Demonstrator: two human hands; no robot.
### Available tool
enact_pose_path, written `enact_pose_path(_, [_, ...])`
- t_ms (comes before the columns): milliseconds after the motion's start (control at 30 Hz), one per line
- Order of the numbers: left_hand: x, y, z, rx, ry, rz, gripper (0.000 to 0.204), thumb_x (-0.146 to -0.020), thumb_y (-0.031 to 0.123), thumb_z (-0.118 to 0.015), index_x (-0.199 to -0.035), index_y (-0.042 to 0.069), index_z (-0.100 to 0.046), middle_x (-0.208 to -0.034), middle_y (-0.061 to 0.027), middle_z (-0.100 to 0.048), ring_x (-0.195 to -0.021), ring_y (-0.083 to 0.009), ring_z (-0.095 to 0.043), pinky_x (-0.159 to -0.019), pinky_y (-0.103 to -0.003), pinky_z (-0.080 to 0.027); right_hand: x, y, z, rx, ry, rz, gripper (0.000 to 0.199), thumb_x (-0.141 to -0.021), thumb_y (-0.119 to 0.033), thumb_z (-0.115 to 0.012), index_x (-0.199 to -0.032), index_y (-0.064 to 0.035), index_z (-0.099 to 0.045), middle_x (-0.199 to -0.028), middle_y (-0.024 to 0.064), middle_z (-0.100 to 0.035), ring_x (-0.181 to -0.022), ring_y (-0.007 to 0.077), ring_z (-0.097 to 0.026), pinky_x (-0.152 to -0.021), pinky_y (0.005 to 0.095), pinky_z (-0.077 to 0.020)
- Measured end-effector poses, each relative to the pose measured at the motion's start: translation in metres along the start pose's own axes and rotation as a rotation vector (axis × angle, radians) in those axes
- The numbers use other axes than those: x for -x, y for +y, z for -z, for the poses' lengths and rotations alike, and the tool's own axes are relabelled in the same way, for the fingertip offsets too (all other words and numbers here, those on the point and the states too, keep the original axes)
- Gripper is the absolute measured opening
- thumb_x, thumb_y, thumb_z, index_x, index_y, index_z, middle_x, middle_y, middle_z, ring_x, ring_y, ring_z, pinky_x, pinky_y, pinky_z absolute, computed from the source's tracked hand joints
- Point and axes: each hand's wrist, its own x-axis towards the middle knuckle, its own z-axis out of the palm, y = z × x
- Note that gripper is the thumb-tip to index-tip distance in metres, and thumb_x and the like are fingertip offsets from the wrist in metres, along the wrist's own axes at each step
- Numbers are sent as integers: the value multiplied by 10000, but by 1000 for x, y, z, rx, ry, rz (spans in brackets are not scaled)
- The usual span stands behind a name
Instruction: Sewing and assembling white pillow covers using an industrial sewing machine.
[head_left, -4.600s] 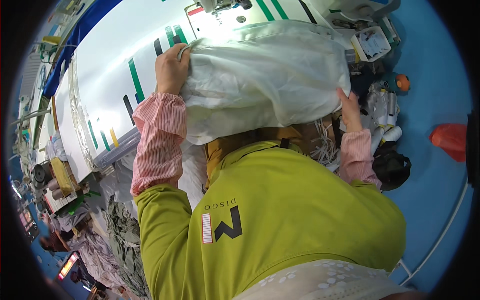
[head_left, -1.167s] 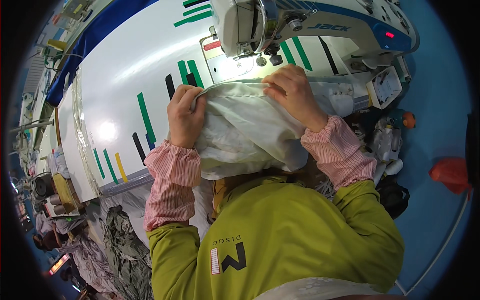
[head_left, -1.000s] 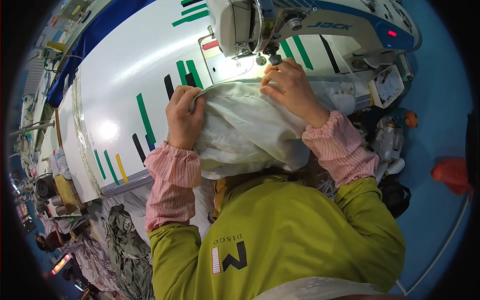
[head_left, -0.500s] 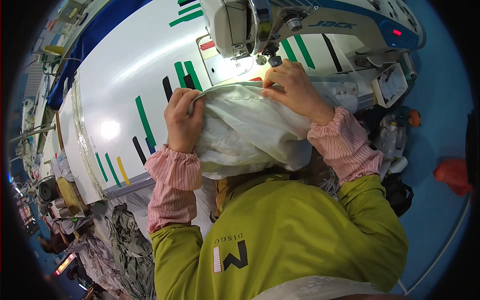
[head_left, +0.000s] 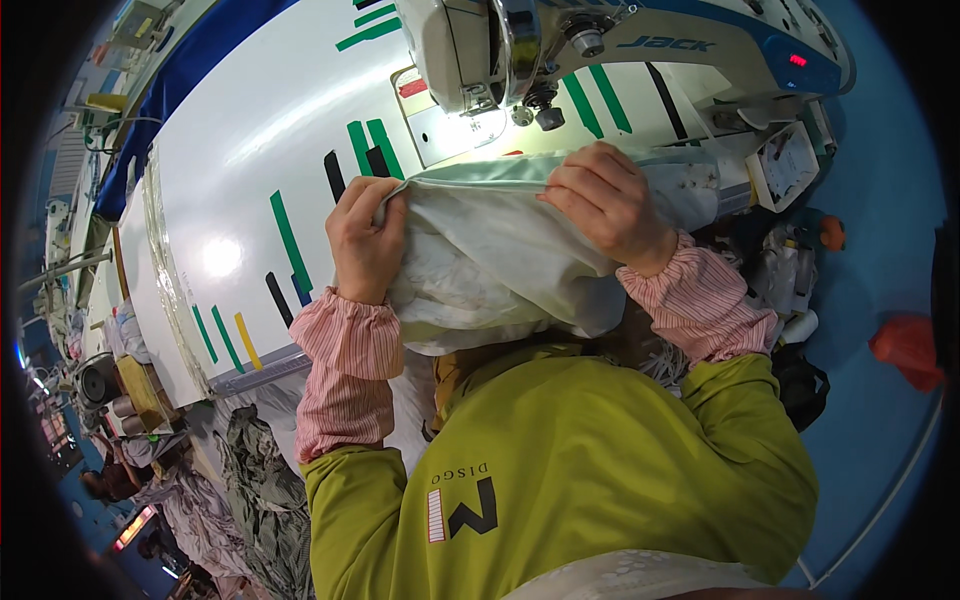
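A pale green-white piece of fabric (head_left: 490, 255) hangs over the near edge of the sewing table, its upper edge stretched between my hands. My left hand (head_left: 365, 235) pinches the left end of that edge, thumb toward me. Farther right, my right hand (head_left: 610, 205) grips the same edge with curled fingers. Just beyond the cloth stands a sewing machine (head_left: 455, 60); its lit needle area (head_left: 478, 128) lies past the fabric edge, apart from it. The fingertips of my right hand are partly hidden behind the curled fingers.
Green, black and yellow tape strips mark the white tabletop (head_left: 220, 190). An open white box (head_left: 783, 165) with small items sits at the table's right end. Crumpled grey cloth (head_left: 262, 470) is heaped at lower left. A red bag (head_left: 905, 350) lies on the blue floor at right.
My right hand has shifted right and slightly toward me along the fabric edge, away from the machine. More of the pale green edge shows flat. My left hand stays in place.
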Motion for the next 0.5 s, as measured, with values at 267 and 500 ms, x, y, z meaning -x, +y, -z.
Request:
enact_pose_path(267, [3,2,5,23,-9,28,93,-816,-2,-680,-909,4,-681,-827,-101,-664,-685,-239,-645,-622,-295,-497,7,-31,43,-532,-538,-420,284,-801,-59,-699,-1066,-20,-607,-827,156,-644,-695,309,-657,-637,383,-534])
enact_pose_path(500, [4,0,4,29,-13,-3,97,-817,9,-685,-913,6,-682,-836,-102,-667,-693,-247,-651,-624,-304,-499,6,-22,36,-565,-525,-227,373,-818,-166,-722,-1162,-68,-615,-808,141,-654,-762,284,-660,-688,411,-507])
